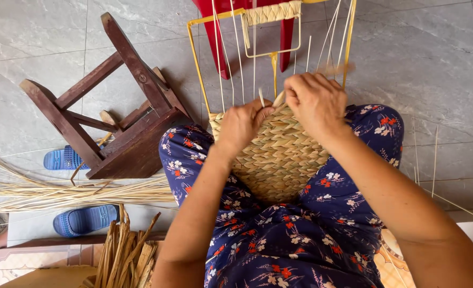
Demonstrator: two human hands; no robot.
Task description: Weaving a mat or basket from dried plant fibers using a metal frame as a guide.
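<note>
packages: none | labels: none | signs: none | screens: none

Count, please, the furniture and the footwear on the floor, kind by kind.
Overturned wooden stool: 1
Red plastic chair, only partly in view: 1
Blue slippers: 2
Total: 4
</note>
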